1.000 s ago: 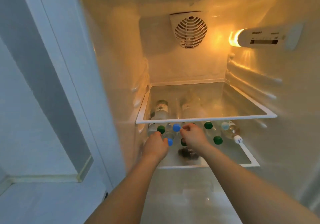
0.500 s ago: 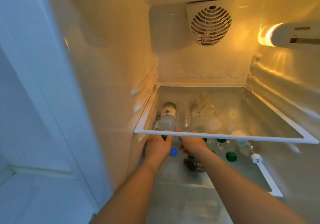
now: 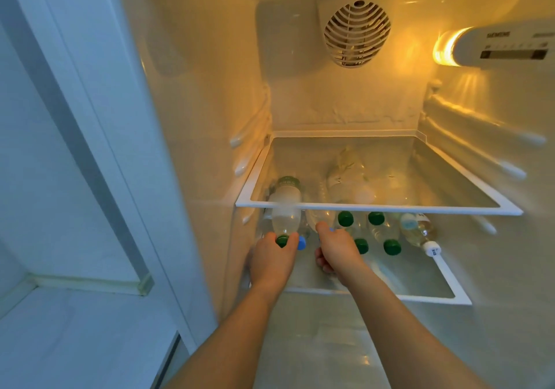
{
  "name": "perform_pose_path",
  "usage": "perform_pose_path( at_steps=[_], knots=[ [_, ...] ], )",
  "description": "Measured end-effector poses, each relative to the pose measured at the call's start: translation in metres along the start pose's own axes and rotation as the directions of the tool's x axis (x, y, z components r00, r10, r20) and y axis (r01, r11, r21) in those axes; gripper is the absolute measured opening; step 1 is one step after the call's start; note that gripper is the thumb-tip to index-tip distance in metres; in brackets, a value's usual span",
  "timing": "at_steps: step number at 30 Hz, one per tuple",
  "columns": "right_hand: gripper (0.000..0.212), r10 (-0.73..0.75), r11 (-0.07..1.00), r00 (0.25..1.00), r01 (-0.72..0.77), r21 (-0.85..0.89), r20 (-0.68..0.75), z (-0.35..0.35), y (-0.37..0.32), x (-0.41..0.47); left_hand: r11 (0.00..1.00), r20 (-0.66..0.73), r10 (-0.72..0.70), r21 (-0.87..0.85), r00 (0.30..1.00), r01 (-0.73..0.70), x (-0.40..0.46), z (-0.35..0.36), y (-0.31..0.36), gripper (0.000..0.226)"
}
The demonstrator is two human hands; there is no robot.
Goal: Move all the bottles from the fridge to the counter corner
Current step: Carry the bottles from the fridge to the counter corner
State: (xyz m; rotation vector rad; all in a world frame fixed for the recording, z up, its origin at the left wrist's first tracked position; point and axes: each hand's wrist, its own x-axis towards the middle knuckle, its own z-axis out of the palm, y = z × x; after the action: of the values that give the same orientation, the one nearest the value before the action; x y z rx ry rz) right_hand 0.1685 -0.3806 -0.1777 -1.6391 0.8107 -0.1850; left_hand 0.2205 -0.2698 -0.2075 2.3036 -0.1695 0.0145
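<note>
Bottles (image 3: 383,232) lay at frame centre on the fridge's lower shelf (image 3: 444,286), caps toward the camera. The left hand (image 3: 271,261) gripped one bottle's (image 3: 285,208) green-capped neck; the right hand (image 3: 338,249), fingers curled, grasped another bottle (image 3: 319,217).

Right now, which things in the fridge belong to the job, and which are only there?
Job:
- green-capped bottle, held at its neck by the left hand
- right hand, reaching among the bottles
- white-capped bottle
- lower shelf

Only there:
- upper glass shelf
- fan grille
- lamp
</note>
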Motion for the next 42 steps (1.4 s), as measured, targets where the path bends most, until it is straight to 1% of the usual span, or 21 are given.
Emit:
perform_pose_path(
  at_steps=[2,5,8,10,13,15,16,17,19,22,24,25,27,29,31,35,37,39,42],
  knots=[
    [0.043,-0.049,0.998,0.997,0.047,-0.032,-0.065,-0.003,0.008,-0.008,0.998,-0.006,0.012,-0.061,1.0,-0.013,-0.008,0.0,-0.003,0.04],
    [0.05,-0.124,0.991,0.975,0.111,-0.08,-0.183,-0.008,0.017,-0.02,0.978,-0.038,0.012,-0.209,0.999,-0.019,-0.026,-0.003,-0.007,0.036],
    [0.043,-0.176,0.984,0.944,0.178,-0.017,-0.28,-0.012,0.024,-0.033,0.915,-0.044,-0.022,-0.403,0.999,0.002,-0.05,-0.006,-0.009,0.034],
    [0.039,-0.22,0.971,0.907,0.24,0.013,-0.358,-0.013,0.027,-0.041,0.861,-0.037,-0.054,-0.508,0.998,0.027,-0.064,-0.011,-0.008,0.03],
    [0.037,-0.257,0.95,0.848,0.308,0.038,-0.463,-0.016,0.028,-0.055,0.769,-0.031,-0.16,-0.63,0.987,0.105,-0.073,-0.02,-0.006,0.028],
    [0.036,-0.309,0.925,0.791,0.378,0.024,-0.528,-0.02,0.027,-0.067,0.702,-0.013,-0.223,-0.696,0.975,0.151,-0.08,-0.028,-0.005,0.032],
    [0.036,-0.343,0.907,0.755,0.422,0.013,-0.558,-0.023,0.025,-0.073,0.687,-0.013,-0.24,-0.709,0.971,0.16,-0.083,-0.032,-0.005,0.036],
    [0.035,-0.376,0.886,0.72,0.464,0.002,-0.583,-0.026,0.022,-0.081,0.688,-0.02,-0.247,-0.708,0.969,0.161,-0.087,-0.038,-0.005,0.038],
    [0.033,-0.443,0.841,0.651,0.54,-0.034,-0.616,-0.03,0.016,-0.094,0.697,-0.041,-0.256,-0.701,0.966,0.155,-0.098,-0.05,-0.005,0.035],
    [0.031,-0.557,0.775,0.554,0.615,-0.147,-0.618,-0.03,0.011,-0.114,0.705,-0.049,-0.233,-0.696,0.971,0.134,-0.121,-0.069,-0.005,0.031],
    [0.031,-0.618,0.739,0.519,0.639,-0.212,-0.59,-0.027,0.009,-0.129,0.748,-0.063,-0.183,-0.657,0.981,0.097,-0.139,-0.086,-0.005,0.027],
    [0.032,-0.651,0.72,0.502,0.646,-0.254,-0.569,-0.025,0.008,-0.135,0.78,-0.084,-0.144,-0.622,0.986,0.061,-0.146,-0.096,-0.004,0.025],
    [0.034,-0.699,0.695,0.494,0.641,-0.327,-0.517,-0.024,0.009,-0.15,0.844,-0.159,-0.052,-0.534,0.986,-0.042,-0.162,-0.118,-0.005,0.022],
    [0.036,-0.702,0.701,0.515,0.623,-0.348,-0.492,-0.024,0.011,-0.164,0.891,-0.225,0.021,-0.437,0.974,-0.12,-0.178,-0.14,-0.009,0.028],
    [0.036,-0.687,0.719,0.552,0.609,-0.335,-0.472,-0.023,0.013,-0.181,0.927,-0.257,0.076,-0.337,0.963,-0.163,-0.193,-0.16,-0.016,0.033],
    [0.034,-0.699,0.714,0.614,0.621,-0.323,-0.366,-0.011,0.019,-0.22,0.954,-0.287,0.183,-0.178,0.94,-0.24,-0.219,-0.194,-0.037,0.03],
    [0.037,-0.711,0.703,0.631,0.637,-0.315,-0.31,0.0,0.022,-0.238,0.968,-0.288,0.197,-0.094,0.937,-0.233,-0.232,-0.208,-0.051,0.027],
    [0.041,-0.722,0.691,0.648,0.655,-0.307,-0.243,0.017,0.027,-0.255,0.983,-0.29,0.163,-0.035,0.943,-0.181,-0.248,-0.22,-0.068,0.026],
    [0.04,-0.731,0.667,0.673,0.671,-0.324,-0.109,0.042,0.033,-0.277,0.993,-0.308,0.098,-0.03,0.946,-0.112,-0.276,-0.232,-0.093,0.03]
  ],
)
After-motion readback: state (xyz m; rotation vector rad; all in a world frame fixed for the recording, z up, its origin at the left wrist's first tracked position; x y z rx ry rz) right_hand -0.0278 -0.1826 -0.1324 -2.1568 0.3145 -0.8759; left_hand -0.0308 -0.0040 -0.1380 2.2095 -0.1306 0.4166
